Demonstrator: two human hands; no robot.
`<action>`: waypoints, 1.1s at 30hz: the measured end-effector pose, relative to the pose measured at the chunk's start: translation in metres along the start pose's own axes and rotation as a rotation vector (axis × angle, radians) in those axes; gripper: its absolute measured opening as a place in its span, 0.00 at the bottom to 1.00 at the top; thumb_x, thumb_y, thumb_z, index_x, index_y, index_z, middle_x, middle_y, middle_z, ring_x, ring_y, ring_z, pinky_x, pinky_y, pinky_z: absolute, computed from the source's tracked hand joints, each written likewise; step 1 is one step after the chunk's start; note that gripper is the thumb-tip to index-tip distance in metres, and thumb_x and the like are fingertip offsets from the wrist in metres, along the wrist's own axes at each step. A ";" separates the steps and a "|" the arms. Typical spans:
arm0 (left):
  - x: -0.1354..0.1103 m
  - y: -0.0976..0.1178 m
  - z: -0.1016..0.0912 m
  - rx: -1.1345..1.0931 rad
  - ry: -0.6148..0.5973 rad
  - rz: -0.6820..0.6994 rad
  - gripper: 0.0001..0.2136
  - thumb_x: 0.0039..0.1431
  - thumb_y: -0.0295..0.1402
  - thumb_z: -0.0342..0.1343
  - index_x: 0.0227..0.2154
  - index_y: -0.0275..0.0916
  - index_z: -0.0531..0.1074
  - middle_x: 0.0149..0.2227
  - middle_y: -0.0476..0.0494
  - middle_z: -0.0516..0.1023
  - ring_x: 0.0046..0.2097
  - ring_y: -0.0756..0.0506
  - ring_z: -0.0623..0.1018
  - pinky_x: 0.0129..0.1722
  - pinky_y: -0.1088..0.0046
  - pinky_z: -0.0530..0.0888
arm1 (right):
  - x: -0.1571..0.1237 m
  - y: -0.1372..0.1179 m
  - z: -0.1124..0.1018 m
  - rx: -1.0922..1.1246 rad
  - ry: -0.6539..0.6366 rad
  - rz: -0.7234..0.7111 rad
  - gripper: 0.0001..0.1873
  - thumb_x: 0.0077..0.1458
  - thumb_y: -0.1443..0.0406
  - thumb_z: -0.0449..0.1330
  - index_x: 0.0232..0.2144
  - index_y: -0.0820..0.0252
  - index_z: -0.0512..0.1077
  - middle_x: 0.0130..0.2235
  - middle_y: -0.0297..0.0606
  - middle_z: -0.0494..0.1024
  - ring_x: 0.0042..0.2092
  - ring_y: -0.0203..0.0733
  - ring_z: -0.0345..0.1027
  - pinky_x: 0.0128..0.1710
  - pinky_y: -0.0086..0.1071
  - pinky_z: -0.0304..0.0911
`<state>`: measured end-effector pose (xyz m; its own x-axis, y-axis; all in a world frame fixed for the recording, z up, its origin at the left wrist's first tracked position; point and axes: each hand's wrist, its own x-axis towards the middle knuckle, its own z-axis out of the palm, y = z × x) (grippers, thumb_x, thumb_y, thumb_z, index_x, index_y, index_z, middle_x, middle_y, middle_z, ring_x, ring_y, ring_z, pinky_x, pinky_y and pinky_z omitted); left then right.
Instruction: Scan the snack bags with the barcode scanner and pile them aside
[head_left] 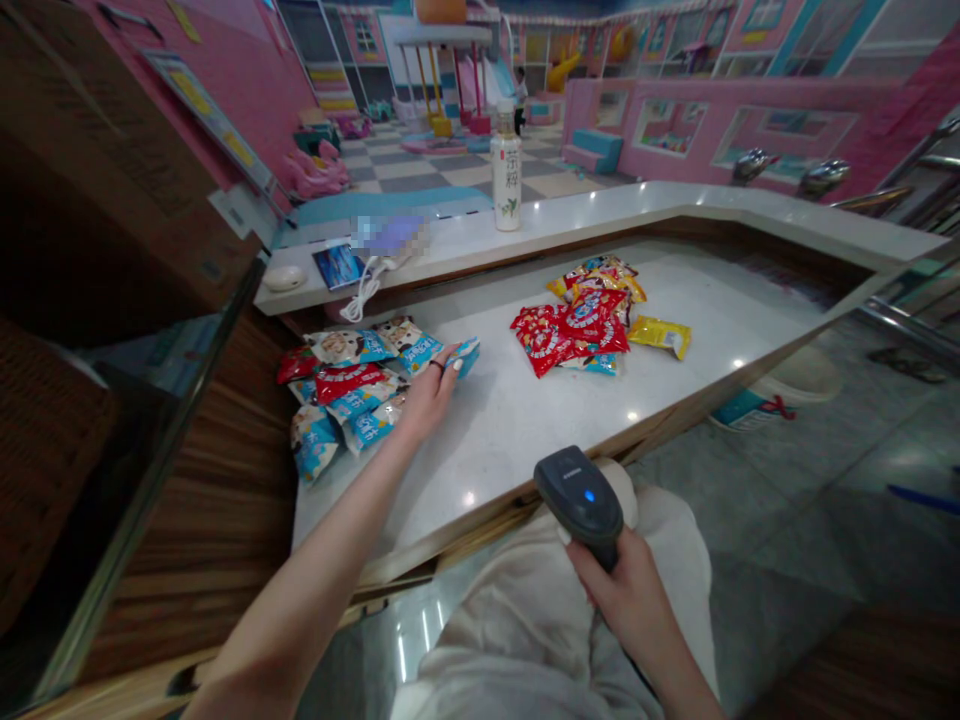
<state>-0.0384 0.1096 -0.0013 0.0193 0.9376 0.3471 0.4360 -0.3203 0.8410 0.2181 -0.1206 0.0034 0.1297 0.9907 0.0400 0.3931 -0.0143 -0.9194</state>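
My left hand point(433, 388) is closed on a blue snack bag point(466, 356) at the right edge of a pile of blue-and-white snack bags point(358, 402). Among that pile lies a red snack bag point(346, 381). Over my lap, my right hand point(626, 585) grips a dark barcode scanner point(579, 497) with a blue light lit on its top. Farther right on the counter sits a second pile, with red snack bags point(568, 330) on top, yellow ones behind and a blue one partly underneath. A small yellow packet point(661, 336) lies beside it.
The white counter point(480, 440) has a raised ledge point(637, 212) along its back. On the ledge stand a bottle point(507, 175), a white cable point(366, 288) and a round white object point(285, 278). A white bucket point(795, 385) is on the floor at right, and cardboard boxes point(127, 160) rise at left.
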 end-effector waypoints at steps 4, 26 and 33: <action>-0.020 0.018 0.024 -0.669 0.157 -0.394 0.16 0.62 0.48 0.58 0.34 0.38 0.75 0.34 0.44 0.80 0.46 0.41 0.80 0.50 0.65 0.76 | 0.001 -0.003 0.000 0.024 -0.023 0.026 0.11 0.55 0.61 0.61 0.36 0.63 0.78 0.17 0.32 0.73 0.26 0.46 0.72 0.22 0.28 0.64; -0.051 0.034 0.067 -1.145 -0.016 -0.817 0.19 0.70 0.43 0.47 0.49 0.34 0.75 0.49 0.36 0.82 0.51 0.41 0.81 0.58 0.56 0.74 | 0.013 -0.011 0.021 -0.050 -0.058 -0.023 0.08 0.52 0.63 0.60 0.33 0.61 0.76 0.27 0.36 0.80 0.29 0.43 0.74 0.28 0.28 0.65; -0.051 0.029 0.070 -1.162 -0.006 -0.762 0.17 0.69 0.42 0.49 0.48 0.35 0.75 0.50 0.36 0.81 0.52 0.41 0.81 0.58 0.57 0.74 | 0.013 -0.012 0.020 -0.024 -0.067 -0.005 0.09 0.52 0.63 0.61 0.35 0.62 0.76 0.27 0.36 0.80 0.29 0.43 0.74 0.27 0.27 0.65</action>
<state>0.0364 0.0619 -0.0232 0.1230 0.9295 -0.3476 -0.6494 0.3403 0.6801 0.1967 -0.1052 0.0066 0.0662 0.9976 0.0179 0.4152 -0.0113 -0.9096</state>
